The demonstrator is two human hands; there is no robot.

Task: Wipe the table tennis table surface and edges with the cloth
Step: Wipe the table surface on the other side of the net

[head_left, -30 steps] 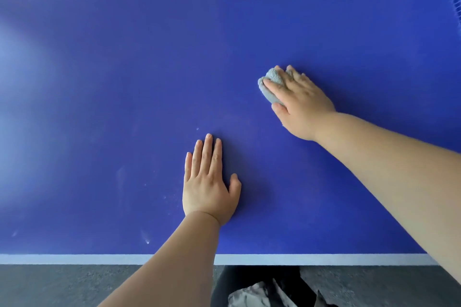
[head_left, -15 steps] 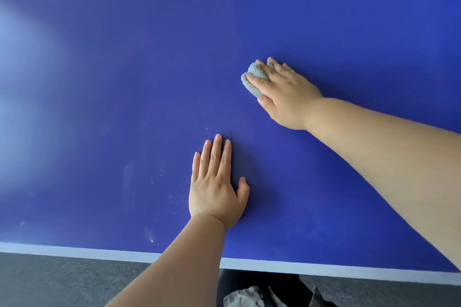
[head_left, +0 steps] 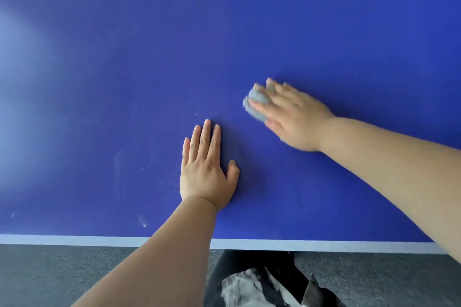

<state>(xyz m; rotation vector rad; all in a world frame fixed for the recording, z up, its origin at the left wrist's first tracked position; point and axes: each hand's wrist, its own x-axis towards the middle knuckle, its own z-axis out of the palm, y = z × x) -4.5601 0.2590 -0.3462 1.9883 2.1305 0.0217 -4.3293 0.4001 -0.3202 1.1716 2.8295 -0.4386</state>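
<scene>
Table tennis table (head_left: pixel 224 32): its blue surface is filling most of the view, with glare washing over the left side.
Grey carpet (head_left: pixel 62 274): it is showing below the table's near edge.
White edge stripe (head_left: pixel 74 240): it is running along the near edge, with both forearms crossing over it.
Right hand (head_left: pixel 296 117): it is reaching out over the surface, right of centre, and looking blurred. Its fingers are draping over the cloth with the thumb beside it, holding the wad down against the table.
Left hand (head_left: pixel 207 169): it is lying flat, palm down, on the blue surface. Its fingers are straight and together, gripping nothing.
Cloth (head_left: pixel 257 103): a small grey-blue wad, it is sitting on the table under the right fingers, beyond and to the right of the left hand, apart from it.
Pale specks (head_left: pixel 164 182): they are dotting the surface just left of the left hand.
</scene>
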